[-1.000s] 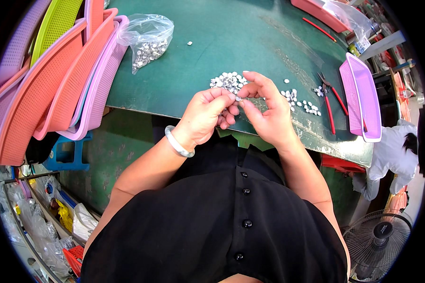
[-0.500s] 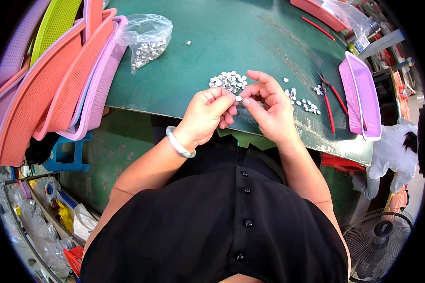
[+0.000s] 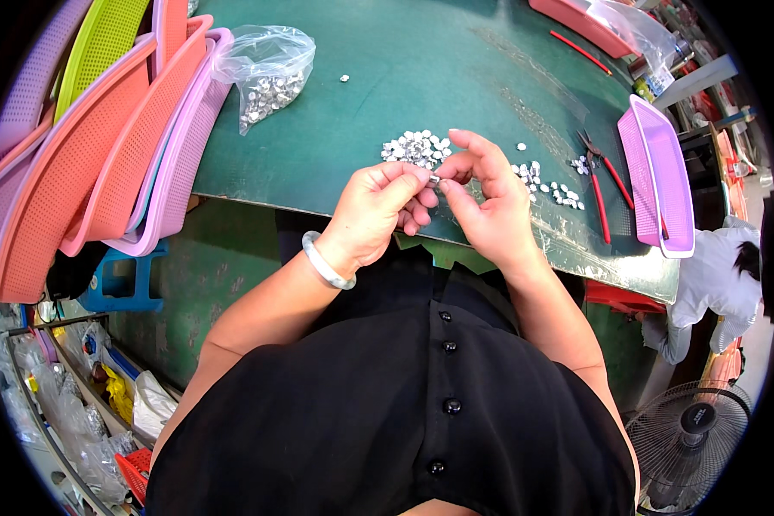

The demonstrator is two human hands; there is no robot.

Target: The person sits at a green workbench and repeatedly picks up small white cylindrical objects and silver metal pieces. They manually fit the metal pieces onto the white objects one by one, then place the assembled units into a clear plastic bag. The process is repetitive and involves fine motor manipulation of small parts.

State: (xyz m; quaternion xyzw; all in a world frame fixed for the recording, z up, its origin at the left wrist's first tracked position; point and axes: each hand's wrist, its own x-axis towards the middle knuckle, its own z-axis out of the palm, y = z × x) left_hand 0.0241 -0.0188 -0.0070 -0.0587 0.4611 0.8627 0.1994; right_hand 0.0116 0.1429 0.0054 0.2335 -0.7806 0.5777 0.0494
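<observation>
Both hands meet over the near edge of the green desk [image 3: 378, 77]. The left hand [image 3: 377, 211] and right hand [image 3: 488, 206] pinch one small silvery piece [image 3: 434, 181] between their fingers, thumbs and forefingers closed on it from either side. A pale bangle [image 3: 325, 262] circles the left wrist. Just beyond the fingers, at 12 o'clock, lies a heap of small white pieces [image 3: 415, 148]; more lie scattered at 2 o'clock [image 3: 549, 185], near red-handled pliers [image 3: 598, 181]. A clear bag of pieces [image 3: 267, 73] sits at 10 o'clock beside stacked plastic baskets [image 3: 86, 163]. A purple tray [image 3: 658, 176] lies at 3 o'clock.
</observation>
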